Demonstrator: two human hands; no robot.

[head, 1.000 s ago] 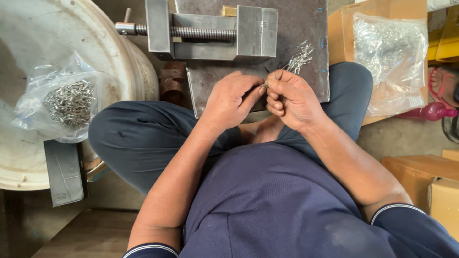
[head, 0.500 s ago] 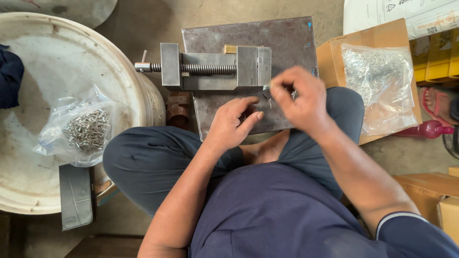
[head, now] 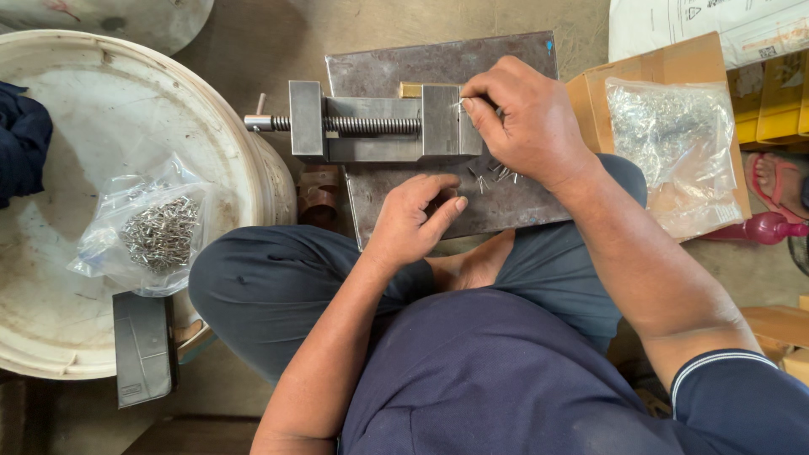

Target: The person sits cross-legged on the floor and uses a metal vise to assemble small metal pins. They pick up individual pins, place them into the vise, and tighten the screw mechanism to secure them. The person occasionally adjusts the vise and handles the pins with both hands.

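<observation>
A grey metal vise [head: 371, 126] with a threaded screw lies on a dark steel plate [head: 438, 63] in front of my crossed legs. My right hand [head: 522, 118] is at the vise's right jaw, fingers pinched on a thin metal pin whose tip shows at the jaw. A few loose pins [head: 497, 175] lie on the plate just under that hand. My left hand [head: 417, 215] rests on the plate's near edge with fingers loosely curled; whether it holds anything is hidden.
A large white drum lid [head: 101, 109] at the left carries a clear bag of small metal parts [head: 156, 232] and a dark cloth [head: 21, 139]. A cardboard box [head: 674, 63] with a second bag of parts [head: 674, 152] stands at the right. A dark flat case [head: 143, 345] lies near my left knee.
My hands have separated. The right hand moved up from in front of my lap to the vise jaw with a pin. The left hand lowered onto the plate's near edge.
</observation>
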